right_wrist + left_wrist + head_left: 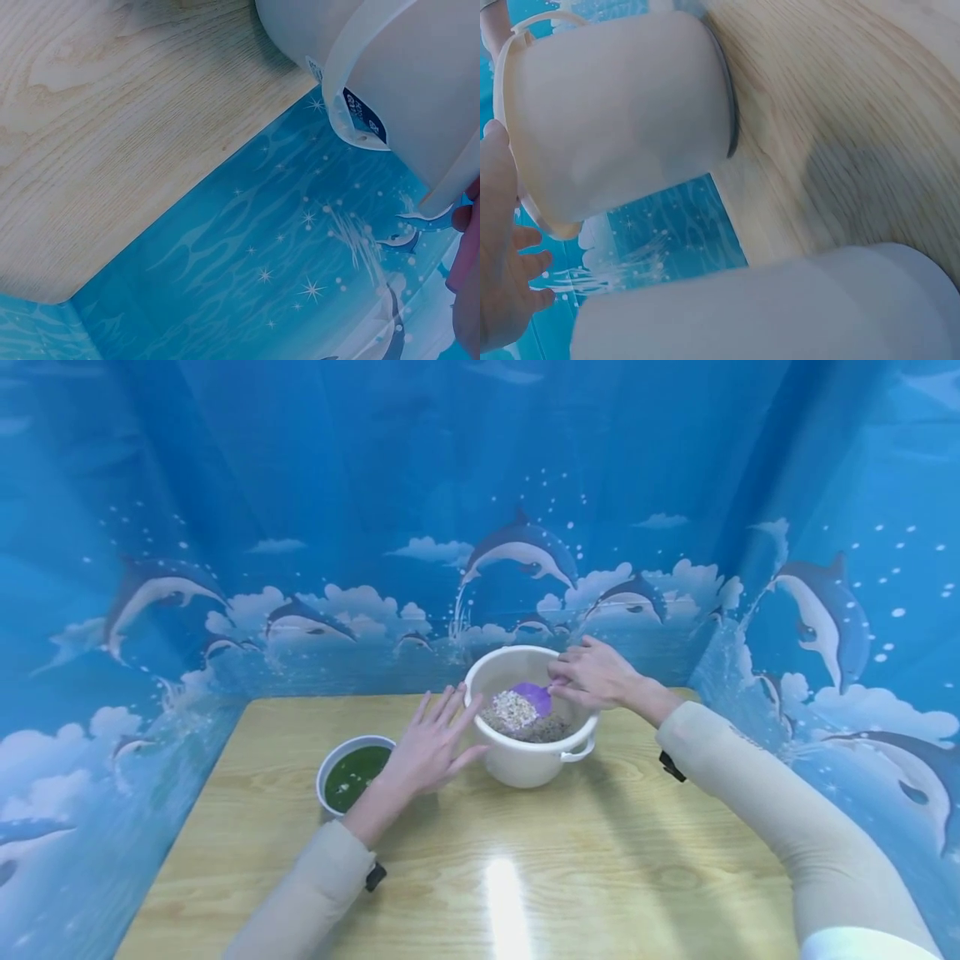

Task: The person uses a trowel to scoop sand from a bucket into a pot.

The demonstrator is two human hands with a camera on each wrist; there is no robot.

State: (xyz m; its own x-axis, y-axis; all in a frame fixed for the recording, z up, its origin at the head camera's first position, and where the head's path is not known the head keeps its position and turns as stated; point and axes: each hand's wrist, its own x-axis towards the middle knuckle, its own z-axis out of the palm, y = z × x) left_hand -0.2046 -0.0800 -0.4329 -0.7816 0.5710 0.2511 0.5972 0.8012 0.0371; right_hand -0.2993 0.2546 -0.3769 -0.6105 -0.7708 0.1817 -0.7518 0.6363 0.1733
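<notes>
You are working at a white bucket (531, 760) standing at the far middle of the table (465, 860). Your left hand (431, 745) is pressing flat, fingers straight, against the bucket's left wall. Your right hand (592, 677) is reaching over the far rim, fingers curled on a purple scoop (534, 696) above the grain (517, 714). A green-filled bowl (349, 773) is sitting just left of your left hand.

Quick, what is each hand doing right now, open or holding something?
Left hand: open, straight fingers against the side of the white bucket.
Right hand: over the bucket at the purple scoop; grip cannot be told.
</notes>
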